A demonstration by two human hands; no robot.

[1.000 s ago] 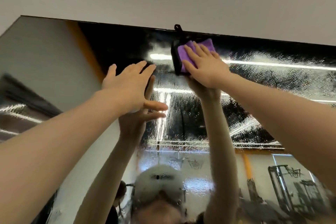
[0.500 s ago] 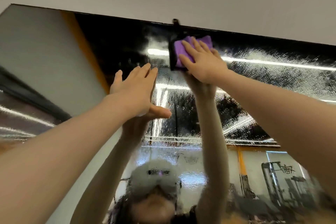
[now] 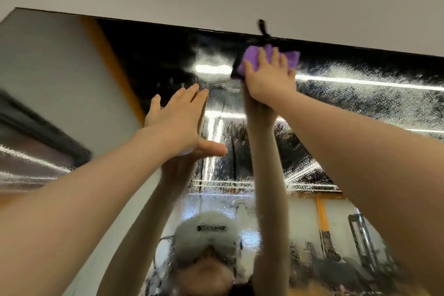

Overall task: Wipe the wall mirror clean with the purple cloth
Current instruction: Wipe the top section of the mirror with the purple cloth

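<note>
The right hand (image 3: 269, 79) presses the purple cloth (image 3: 249, 60) flat-fingered against the wall mirror (image 3: 360, 108), just under its top edge. Below-left of the cloth, the left hand (image 3: 177, 122) rests on the mirror with straight fingers.

The right hand (image 3: 270, 79) is sliding the purple cloth (image 3: 292, 57) rightward along the mirror's (image 3: 360, 103) top edge, seemingly a little higher than before.
</note>
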